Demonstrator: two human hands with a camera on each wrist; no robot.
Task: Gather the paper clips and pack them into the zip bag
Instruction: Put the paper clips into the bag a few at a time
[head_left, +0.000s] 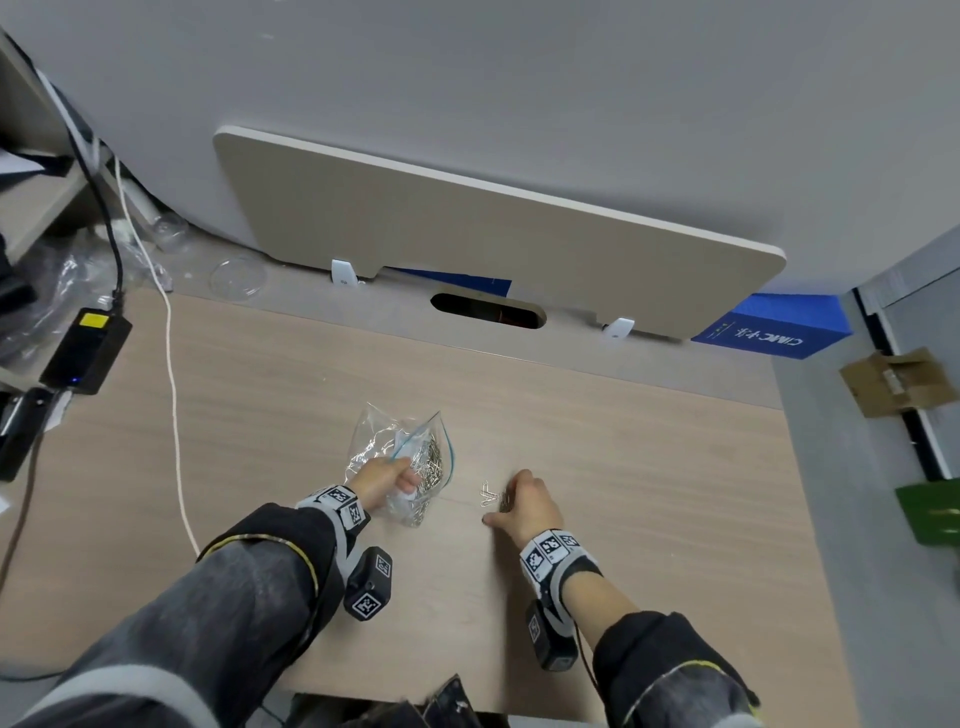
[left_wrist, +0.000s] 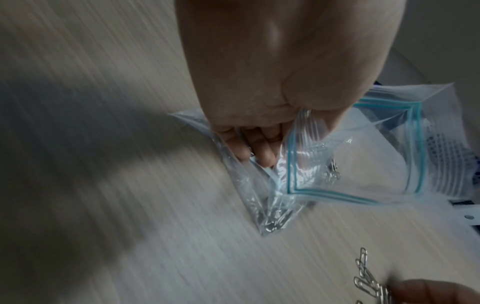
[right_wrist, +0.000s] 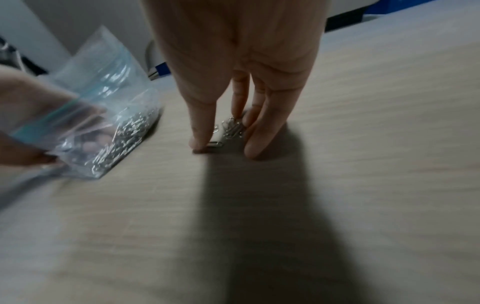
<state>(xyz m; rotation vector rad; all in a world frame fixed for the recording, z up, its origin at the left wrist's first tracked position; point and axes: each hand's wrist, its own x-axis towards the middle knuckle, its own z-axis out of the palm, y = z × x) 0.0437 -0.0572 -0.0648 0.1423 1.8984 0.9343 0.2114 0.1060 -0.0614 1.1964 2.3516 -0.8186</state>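
A clear zip bag (head_left: 400, 457) with a blue seal stands on the wooden desk (head_left: 649, 467), its mouth open (left_wrist: 363, 164). Many silver paper clips (head_left: 428, 462) lie inside it (right_wrist: 127, 133). My left hand (head_left: 408, 480) grips the bag at its mouth edge, fingers curled into the plastic (left_wrist: 259, 152). To the right, a small cluster of loose paper clips (head_left: 488, 496) lies on the desk. My right hand (head_left: 498, 506) is over them, with thumb and straight fingers touching the desk around the cluster (right_wrist: 232, 128).
A black power adapter (head_left: 85, 351) and a white cable (head_left: 174, 415) lie at the desk's left. A beige divider panel (head_left: 493, 234) and a cable cutout (head_left: 488, 310) line the back. A blue box (head_left: 774, 327) sits back right. The desk ends at right (head_left: 795, 493).
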